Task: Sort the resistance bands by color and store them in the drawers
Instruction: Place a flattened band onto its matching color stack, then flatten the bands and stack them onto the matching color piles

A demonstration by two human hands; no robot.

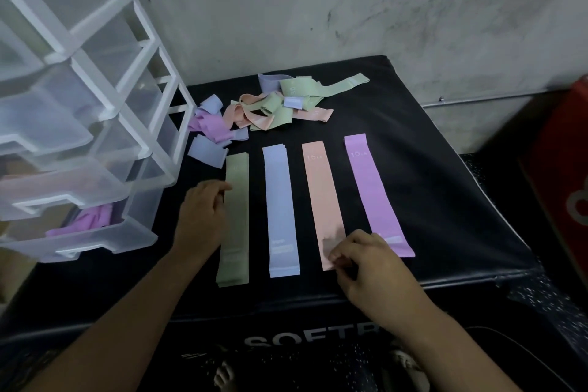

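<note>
Two grips — fingertips on bands (324, 200)

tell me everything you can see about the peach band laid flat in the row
The peach band is a long flat strip of matte stretchy-looking fabric, lying straight on the black mat, third from the left between the blue band and the purple band. "15" is printed in white near its far end. It touches neither neighbour. The right hand pinches its near end; a pale patch shows there.
</note>
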